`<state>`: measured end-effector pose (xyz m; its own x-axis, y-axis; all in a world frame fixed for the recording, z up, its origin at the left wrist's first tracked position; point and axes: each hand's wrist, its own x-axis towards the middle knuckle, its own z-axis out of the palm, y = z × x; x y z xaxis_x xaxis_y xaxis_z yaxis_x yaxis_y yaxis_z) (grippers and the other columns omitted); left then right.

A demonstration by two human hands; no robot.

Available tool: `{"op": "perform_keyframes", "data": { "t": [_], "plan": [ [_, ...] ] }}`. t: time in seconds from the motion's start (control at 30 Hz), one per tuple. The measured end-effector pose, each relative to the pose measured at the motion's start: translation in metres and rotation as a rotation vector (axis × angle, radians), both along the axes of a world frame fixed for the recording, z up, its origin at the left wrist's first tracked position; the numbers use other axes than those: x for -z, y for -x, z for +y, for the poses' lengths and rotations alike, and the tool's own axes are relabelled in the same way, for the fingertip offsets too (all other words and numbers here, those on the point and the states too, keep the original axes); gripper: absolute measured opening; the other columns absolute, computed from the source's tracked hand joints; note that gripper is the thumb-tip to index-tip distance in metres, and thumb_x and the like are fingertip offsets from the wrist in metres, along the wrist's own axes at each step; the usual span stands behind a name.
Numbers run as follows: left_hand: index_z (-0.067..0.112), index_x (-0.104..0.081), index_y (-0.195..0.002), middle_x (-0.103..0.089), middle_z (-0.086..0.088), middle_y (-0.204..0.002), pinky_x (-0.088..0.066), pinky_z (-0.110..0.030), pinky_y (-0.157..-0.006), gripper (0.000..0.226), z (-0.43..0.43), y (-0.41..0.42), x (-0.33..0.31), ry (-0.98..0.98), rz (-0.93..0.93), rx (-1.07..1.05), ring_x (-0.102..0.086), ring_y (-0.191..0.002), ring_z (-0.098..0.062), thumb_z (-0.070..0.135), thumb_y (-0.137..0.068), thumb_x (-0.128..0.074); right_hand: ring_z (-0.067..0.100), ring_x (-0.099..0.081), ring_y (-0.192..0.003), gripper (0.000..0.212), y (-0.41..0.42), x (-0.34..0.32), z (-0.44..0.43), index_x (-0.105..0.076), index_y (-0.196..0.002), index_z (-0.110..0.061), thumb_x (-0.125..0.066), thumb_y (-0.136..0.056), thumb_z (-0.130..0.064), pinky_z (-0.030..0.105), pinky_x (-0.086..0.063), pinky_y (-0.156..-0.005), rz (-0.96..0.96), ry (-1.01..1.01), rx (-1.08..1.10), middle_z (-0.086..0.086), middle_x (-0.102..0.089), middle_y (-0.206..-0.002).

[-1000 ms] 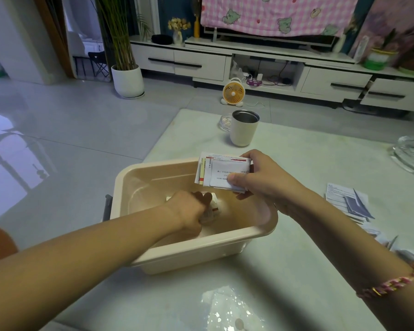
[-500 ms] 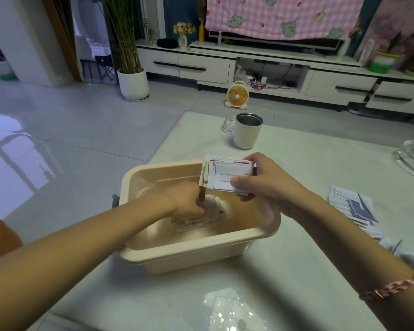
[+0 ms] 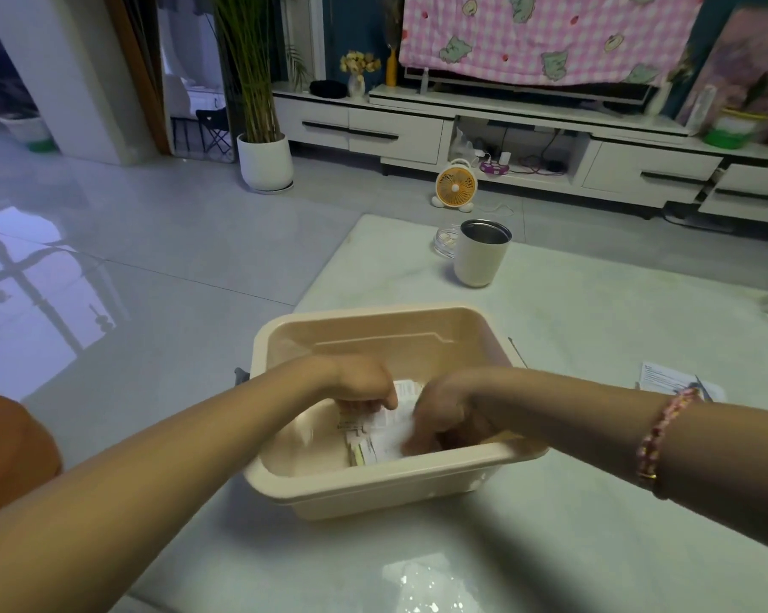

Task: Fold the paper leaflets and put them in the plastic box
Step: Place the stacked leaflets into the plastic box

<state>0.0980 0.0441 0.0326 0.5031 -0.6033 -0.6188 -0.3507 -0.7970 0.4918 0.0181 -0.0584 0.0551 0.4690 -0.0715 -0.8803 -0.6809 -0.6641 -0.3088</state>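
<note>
While both my hands sit inside the plastic box, step: putting folded leaflets in.
Right hand: curled round the folded leaflets, low in the box, blurred.
Left hand: curled, touching the papers' far edge; gripping or not, can't tell.
Leaflets: down by the box floor, between and under both hands.
Next: release, lift clear of the rim, fetch loose leaflets on the bench, right of the box, well apart.

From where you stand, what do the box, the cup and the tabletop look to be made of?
Box: probably plastic, beige and matte, with a moulded rolled rim. Cup: seemingly steel inside, a grey metallic lining, coated matte cream outside. Tabletop: glossy pale stone or glass; it mirrors light.
</note>
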Motion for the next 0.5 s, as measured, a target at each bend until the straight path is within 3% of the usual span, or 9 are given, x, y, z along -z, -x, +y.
{"op": "perform_keyframes", "data": {
  "t": [0.1, 0.2, 0.3, 0.4, 0.5],
  "plan": [
    [0.012, -0.053, -0.095, -0.042, -0.006, -0.083, -0.031, -0.022, -0.057, 0.007, 0.002, 0.003, -0.001, 0.001, 0.008, 0.092, -0.038, -0.066, -0.014, 0.008, -0.09, -0.05, 0.021, -0.052, -0.071, 0.019, -0.002, 0.024, -0.003, -0.052, -0.076, -0.002, -0.047, -0.094, -0.002, 0.028, -0.045, -0.064, 0.12, 0.037, -0.001, 0.011, -0.058, -0.064],
    [0.014, -0.05, -0.114, -0.045, -0.001, -0.098, -0.036, -0.019, -0.062, 0.034, 0.008, 0.007, -0.001, -0.064, -0.083, 0.228, -0.044, -0.084, -0.015, 0.02, -0.084, -0.066, 0.023, -0.056, -0.077, 0.012, -0.003, 0.028, -0.004, -0.054, -0.078, -0.002, -0.054, -0.091, -0.003, 0.031, -0.047, -0.07, 0.121, 0.036, 0.091, 0.007, -0.059, -0.048],
    [0.013, -0.047, -0.12, -0.051, -0.006, -0.12, -0.037, -0.026, -0.074, 0.047, 0.006, 0.015, 0.005, -0.152, -0.251, 0.317, -0.049, -0.098, -0.022, 0.028, -0.081, -0.069, 0.02, -0.058, -0.078, 0.009, -0.003, 0.024, -0.004, -0.058, -0.088, -0.009, -0.064, -0.087, -0.016, 0.026, -0.048, -0.067, -0.031, 0.228, -0.086, 0.002, -0.055, -0.068],
    [0.012, -0.046, -0.119, -0.044, -0.009, -0.126, -0.04, -0.031, -0.081, 0.048, 0.005, 0.019, 0.007, -0.168, -0.321, 0.331, -0.047, -0.105, -0.025, 0.032, -0.082, -0.068, 0.012, -0.051, -0.06, 0.021, -0.002, 0.013, 0.001, -0.057, -0.074, -0.017, -0.063, -0.084, -0.034, 0.022, -0.038, -0.054, -0.111, 0.402, -0.368, -0.002, -0.053, -0.068],
    [0.011, -0.048, -0.119, -0.044, -0.009, -0.122, -0.043, -0.031, -0.083, 0.048, 0.005, 0.019, 0.005, -0.191, -0.324, 0.318, -0.048, -0.101, -0.024, 0.033, -0.081, -0.069, 0.018, -0.051, -0.081, 0.029, 0.001, 0.017, 0.007, -0.06, -0.102, -0.016, -0.056, -0.087, -0.041, 0.025, -0.037, -0.07, -0.143, 0.557, -0.526, 0.004, -0.059, -0.093]
  ]
}}
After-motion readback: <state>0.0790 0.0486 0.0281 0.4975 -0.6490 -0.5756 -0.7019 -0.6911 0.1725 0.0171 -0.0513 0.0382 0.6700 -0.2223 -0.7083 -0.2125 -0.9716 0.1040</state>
